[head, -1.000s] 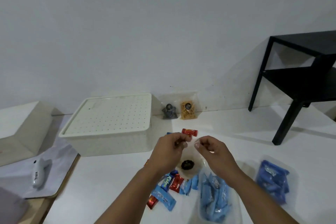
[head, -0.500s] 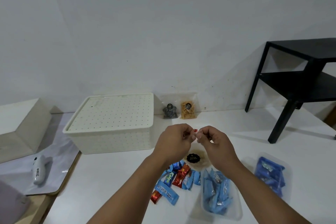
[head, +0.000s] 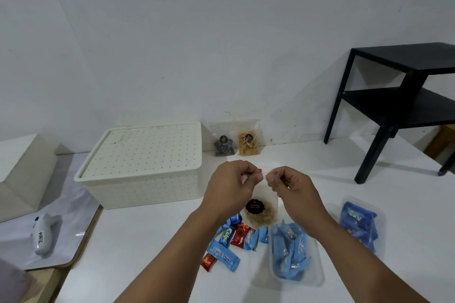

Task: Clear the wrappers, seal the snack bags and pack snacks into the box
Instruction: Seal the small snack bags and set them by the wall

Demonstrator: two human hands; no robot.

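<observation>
**Above a white table, two hands pinch the top of a clear snack bag**

Over the middle of the white table (head: 152, 241), the person's left hand (head: 230, 188) and right hand (head: 293, 189) are raised side by side, fingers curled. Each pinches the top edge of a clear plastic snack bag with a round black label (head: 258, 206), which hangs between them, pale snacks settled at its bottom. A small red piece shows at the left fingertips; what it is cannot be told.

Below the bag lies a loose pile of blue and red wrapped snack bars (head: 231, 241). Just right of the pile sits a clear plastic tray of light blue wrapped snacks (head: 293, 253), and further right a clear bag of dark blue snack packets (head: 358, 225).

Behind and left of the hands stands a cream, dotted plastic storage box with its lid on (head: 145, 162). Against the wall lean two small clear bags, one with dark snacks (head: 223, 145), one with orange snacks (head: 248, 142). A black side table (head: 394, 96) stands at the right.
</observation>
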